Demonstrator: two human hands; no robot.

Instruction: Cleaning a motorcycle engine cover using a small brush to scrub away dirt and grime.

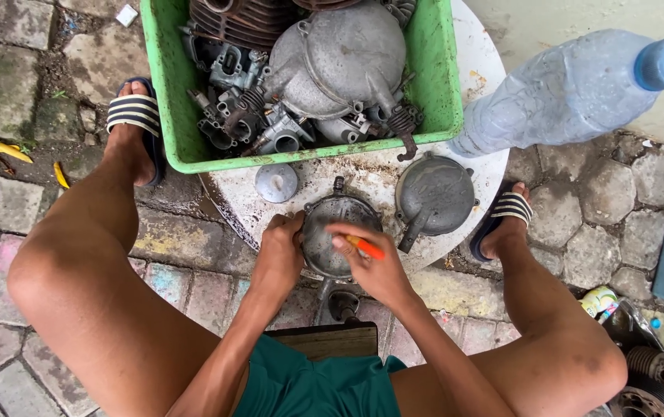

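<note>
The fingers [345, 245] of the right hand [374, 270] are pinching an orange-handled tool [366, 248] and pressing its tip onto the round grey metal cover [332, 232], while the left hand [279, 251] is curling closed around that cover's left rim to steady it. The cover is sitting at the near edge of the white round surface [363, 176], partly overhanging it toward the person's lap. Just to the cover's right a second, darker cover [434, 194] with a spout is lying flat, and just beyond the cover's upper left a small domed cap [276, 182] is resting. My judgement is that the cover could tip off the edge if the left grip loosens under the tool's pressure, and the tool's tip could skid across the curved metal toward the left fingers. Beyond the cover, the green plastic crate [163, 93] is holding a heap of grimy engine parts: a large grey casing [339, 58], finned cylinders and carburettor bodies. To the cover's far right, a clear plastic bottle [571, 89] with a blue cap is leaning over the surface's edge.
</note>
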